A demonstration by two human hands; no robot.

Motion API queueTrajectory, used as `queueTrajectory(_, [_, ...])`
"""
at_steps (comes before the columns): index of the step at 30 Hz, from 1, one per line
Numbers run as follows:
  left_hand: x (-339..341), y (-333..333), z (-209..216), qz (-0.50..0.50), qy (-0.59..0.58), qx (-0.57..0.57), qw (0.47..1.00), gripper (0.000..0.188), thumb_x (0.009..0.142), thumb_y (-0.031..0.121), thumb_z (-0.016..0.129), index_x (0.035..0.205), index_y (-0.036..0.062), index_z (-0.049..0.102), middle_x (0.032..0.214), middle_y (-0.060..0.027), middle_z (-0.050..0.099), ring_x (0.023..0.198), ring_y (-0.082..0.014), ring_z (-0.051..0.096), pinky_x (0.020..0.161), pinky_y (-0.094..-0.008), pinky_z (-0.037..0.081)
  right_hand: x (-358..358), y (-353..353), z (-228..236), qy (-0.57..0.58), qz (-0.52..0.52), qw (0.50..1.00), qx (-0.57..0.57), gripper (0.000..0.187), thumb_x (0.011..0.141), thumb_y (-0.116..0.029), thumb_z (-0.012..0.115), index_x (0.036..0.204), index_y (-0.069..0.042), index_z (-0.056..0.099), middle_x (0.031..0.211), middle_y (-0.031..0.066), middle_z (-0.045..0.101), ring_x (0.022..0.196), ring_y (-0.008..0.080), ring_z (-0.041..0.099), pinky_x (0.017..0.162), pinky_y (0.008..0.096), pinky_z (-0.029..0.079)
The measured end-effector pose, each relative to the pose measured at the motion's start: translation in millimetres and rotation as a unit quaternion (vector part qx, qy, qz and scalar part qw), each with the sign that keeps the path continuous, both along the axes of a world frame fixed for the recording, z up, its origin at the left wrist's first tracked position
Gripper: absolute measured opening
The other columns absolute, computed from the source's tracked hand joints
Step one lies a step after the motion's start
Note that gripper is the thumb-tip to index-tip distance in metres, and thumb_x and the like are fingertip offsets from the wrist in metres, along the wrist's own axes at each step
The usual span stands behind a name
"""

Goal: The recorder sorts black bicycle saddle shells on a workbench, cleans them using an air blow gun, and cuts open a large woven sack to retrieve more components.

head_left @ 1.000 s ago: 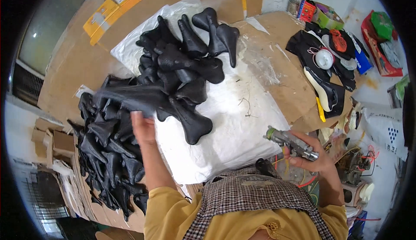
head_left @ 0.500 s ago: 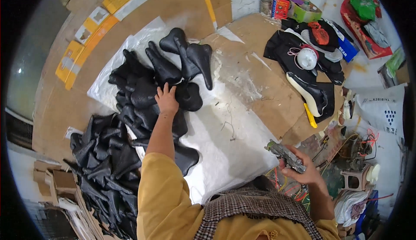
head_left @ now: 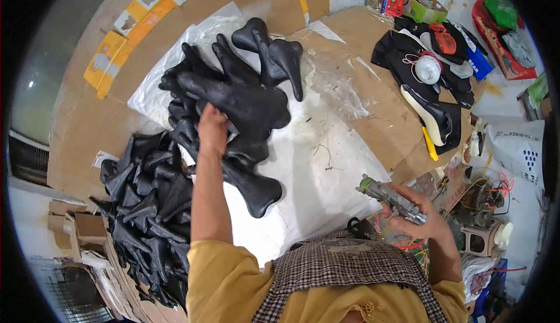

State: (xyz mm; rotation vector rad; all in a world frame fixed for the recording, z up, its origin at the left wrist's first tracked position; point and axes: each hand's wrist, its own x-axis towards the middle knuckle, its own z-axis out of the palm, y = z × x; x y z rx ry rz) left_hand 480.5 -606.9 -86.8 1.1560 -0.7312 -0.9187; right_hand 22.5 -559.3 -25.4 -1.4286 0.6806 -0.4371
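Note:
My left hand is closed, its fingers curled at the edge of a black bicycle saddle piece on the pile. The piece lies tilted over others, and my fingertips are partly hidden. Just beyond, two more saddle pieces lie side by side with their narrow noses pointing different ways. Below the hand, another saddle piece rests on the white sheet. In my right hand is a grey metal spray gun with a greenish front end, held above the sheet's near right edge.
A heap of limp black covers lies at the left. At the right, a cream-and-black saddle, a white round object and a yellow-handled tool sit on black cloth. Cables and a machine stand at the near right.
My left hand has gone from spread fingers on the pile to a closed grip. A saddle piece there has shifted and turned. The spray gun stays in my right hand; the whole view has shifted slightly.

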Motion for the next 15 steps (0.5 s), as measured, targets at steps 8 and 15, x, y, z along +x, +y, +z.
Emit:
queueTrajectory(8, [-43, 121, -86, -0.018, 0.178, 0.089, 0.980, 0.037, 0.067, -0.003, 0.038, 0.099, 0.0043, 0.055, 0.095, -0.0038, 0.061, 0.070, -0.0133, 0.054, 0.057, -0.0229, 0.042, 14, 25, 33, -0.020, 0.025, 0.994, -0.107, 0.057, 0.072, -0.007, 0.067, 0.125, -0.001, 0.045, 0.085, 0.0029, 0.061, 0.074, 0.0080, 0.056, 0.070, 0.0218, 0.046])
queueTrajectory(15, [-26, 193, -123, 0.061, 0.214, 0.066, 0.973, 0.036, 0.068, -0.002, 0.040, 0.100, 0.0056, 0.055, 0.098, -0.0049, 0.059, 0.084, -0.0193, 0.054, 0.073, -0.0306, 0.042, 5, 50, 27, -0.029, 0.075, 0.996, -0.036, 0.059, 0.074, -0.006, 0.068, 0.127, -0.002, 0.043, 0.091, 0.0043, 0.059, 0.083, 0.0101, 0.055, 0.076, 0.0249, 0.045])
